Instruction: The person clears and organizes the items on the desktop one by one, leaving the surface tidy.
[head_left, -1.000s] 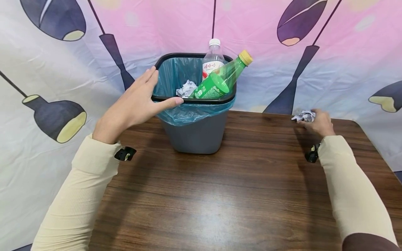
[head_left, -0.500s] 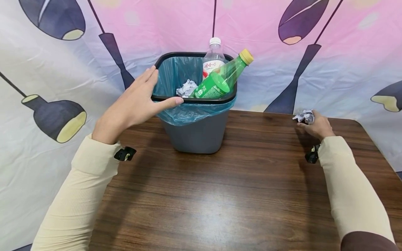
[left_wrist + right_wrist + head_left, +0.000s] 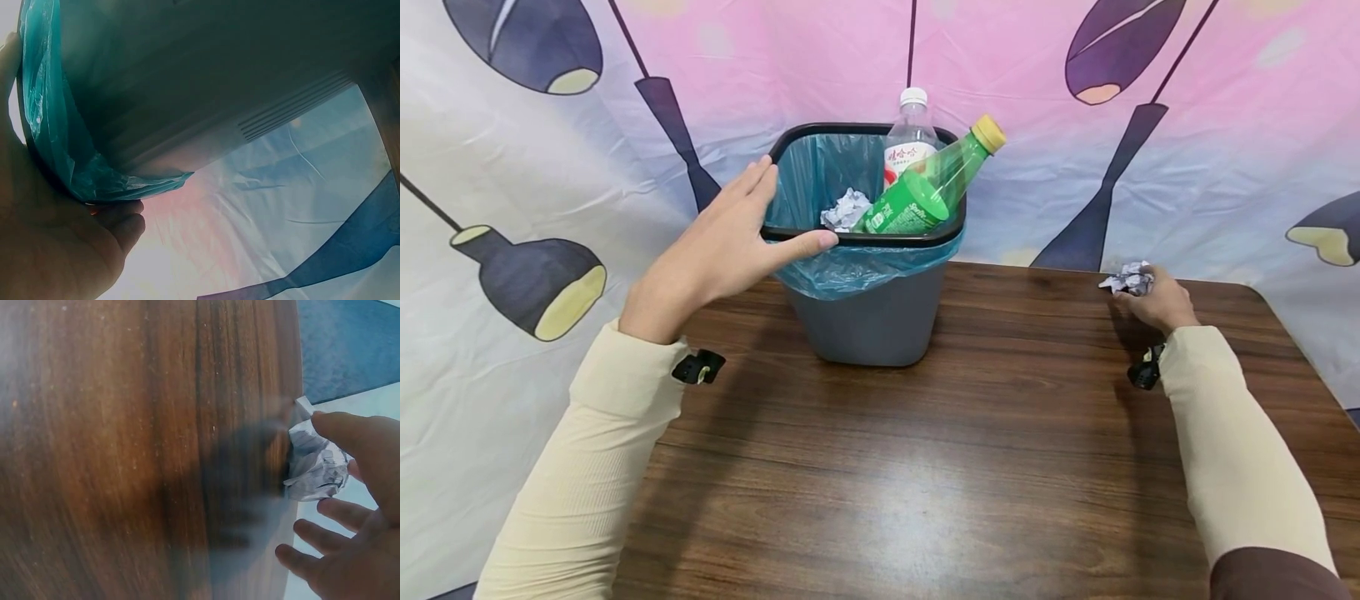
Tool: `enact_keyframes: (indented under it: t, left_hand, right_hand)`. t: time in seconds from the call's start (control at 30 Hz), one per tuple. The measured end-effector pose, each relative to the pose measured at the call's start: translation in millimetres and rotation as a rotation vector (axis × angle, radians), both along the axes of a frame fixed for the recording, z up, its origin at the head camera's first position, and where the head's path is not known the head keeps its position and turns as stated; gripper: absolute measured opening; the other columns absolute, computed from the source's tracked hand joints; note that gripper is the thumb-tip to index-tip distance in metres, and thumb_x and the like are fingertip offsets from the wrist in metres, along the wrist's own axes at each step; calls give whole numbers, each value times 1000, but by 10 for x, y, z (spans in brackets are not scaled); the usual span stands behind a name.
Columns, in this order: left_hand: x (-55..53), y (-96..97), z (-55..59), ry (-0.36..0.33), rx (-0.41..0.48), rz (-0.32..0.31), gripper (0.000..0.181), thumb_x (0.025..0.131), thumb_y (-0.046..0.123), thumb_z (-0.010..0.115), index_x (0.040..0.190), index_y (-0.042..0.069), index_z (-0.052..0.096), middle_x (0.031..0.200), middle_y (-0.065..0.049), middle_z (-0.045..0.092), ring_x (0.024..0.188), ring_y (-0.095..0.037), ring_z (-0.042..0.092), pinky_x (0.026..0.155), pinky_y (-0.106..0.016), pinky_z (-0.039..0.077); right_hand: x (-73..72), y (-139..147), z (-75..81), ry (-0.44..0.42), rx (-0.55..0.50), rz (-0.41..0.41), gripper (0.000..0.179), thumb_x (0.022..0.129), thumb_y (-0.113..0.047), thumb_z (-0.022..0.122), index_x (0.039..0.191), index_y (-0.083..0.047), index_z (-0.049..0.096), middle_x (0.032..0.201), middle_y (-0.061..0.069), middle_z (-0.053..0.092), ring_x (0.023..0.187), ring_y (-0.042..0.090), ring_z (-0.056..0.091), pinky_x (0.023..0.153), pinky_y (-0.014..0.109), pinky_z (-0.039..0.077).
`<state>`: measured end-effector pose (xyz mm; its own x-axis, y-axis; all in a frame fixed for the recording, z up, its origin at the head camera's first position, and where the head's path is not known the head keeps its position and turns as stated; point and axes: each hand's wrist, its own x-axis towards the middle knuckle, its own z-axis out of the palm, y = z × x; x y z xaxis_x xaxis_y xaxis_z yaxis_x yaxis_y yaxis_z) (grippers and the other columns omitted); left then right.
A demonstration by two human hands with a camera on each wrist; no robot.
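Observation:
My left hand (image 3: 715, 242) rests against the left corner of a grey waste bin (image 3: 872, 321), its fingers extended along the side and its thumb lying on the black front rim. In the left wrist view the blue bin liner (image 3: 47, 119) folds over the rim beside that hand. At the table's far right edge my right hand (image 3: 1161, 300) pinches a crumpled paper ball (image 3: 1127, 279) between thumb and fingers. From the right wrist view, the thumb touches the top of the paper (image 3: 319, 465), while the lower fingers spread free of it.
Inside the bin lie another crumpled paper (image 3: 846, 211), a green Sprite bottle (image 3: 917, 200) leaning out to the right, and a clear bottle with a white cap (image 3: 912, 137). A patterned cloth (image 3: 1000, 50) hangs behind the wooden table (image 3: 880, 467).
The right hand's fingers and the paper ball have shifted very slightly at the table's far edge. The left hand and the bin hold the same position.

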<state>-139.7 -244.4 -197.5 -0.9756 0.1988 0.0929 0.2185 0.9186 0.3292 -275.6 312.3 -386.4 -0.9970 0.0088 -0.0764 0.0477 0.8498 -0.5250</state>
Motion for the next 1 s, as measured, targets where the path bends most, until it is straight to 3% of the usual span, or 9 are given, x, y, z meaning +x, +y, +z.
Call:
enact_keyframes:
  t: [0.3, 0.57, 1.0]
  left_hand:
    - [2, 8, 1, -2, -3, -6, 114, 89, 80, 47, 162, 6, 1, 168, -4, -8, 155, -22, -7, 124, -50, 2]
    - [8, 2, 4, -4, -1, 1, 114, 88, 80, 47, 162, 7, 0, 168, -3, -9, 155, -22, -8, 124, -50, 2]
    - [-2, 6, 5, -18, -6, 13, 115, 88, 81, 46, 162, 8, -2, 168, -2, -10, 155, -22, -9, 124, -52, 2]
  right_hand:
    - [38, -67, 1, 72, -40, -63, 65, 99, -34, 64, 140, 10, 38, 133, 44, 42, 122, 65, 36, 101, 70, 32]
    - [87, -148, 11, 123, -72, -79, 55, 92, -19, 72, 131, 8, 44, 117, 38, 50, 110, 59, 43, 92, 68, 36]
    - [88, -85, -35, 113, -129, -84, 60, 92, -24, 71, 133, 9, 43, 131, 41, 52, 122, 59, 40, 100, 63, 34]
